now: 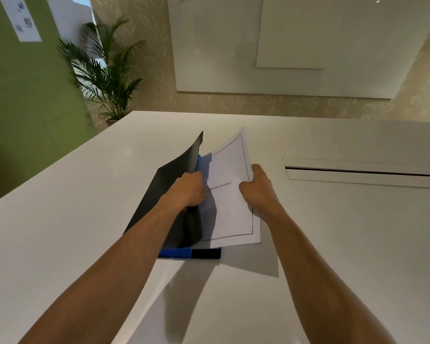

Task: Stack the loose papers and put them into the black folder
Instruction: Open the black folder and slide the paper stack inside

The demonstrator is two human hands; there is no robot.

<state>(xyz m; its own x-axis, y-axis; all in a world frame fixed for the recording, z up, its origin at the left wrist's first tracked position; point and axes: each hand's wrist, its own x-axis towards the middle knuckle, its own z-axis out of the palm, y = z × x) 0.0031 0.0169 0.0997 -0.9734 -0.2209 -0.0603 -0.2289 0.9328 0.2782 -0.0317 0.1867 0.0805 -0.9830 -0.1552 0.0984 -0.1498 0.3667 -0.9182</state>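
Note:
The black folder (164, 184) lies in the middle of the white table, its front cover lifted and curling up to the left. My left hand (189, 189) grips that cover at its right edge. A stack of white papers (230, 170) with a thin printed border and one line of text sits over the folder's open side, its right edge sticking out past the folder. My right hand (257, 187) holds the stack at its right edge, thumb on top. A blue and black strip (191, 253) shows under the papers at the near edge.
The white table (333, 244) has a long recessed slot (365, 172) to the right of the papers. A potted palm (107, 70) stands beyond the far left corner, beside a green wall. White panels hang on the far wall.

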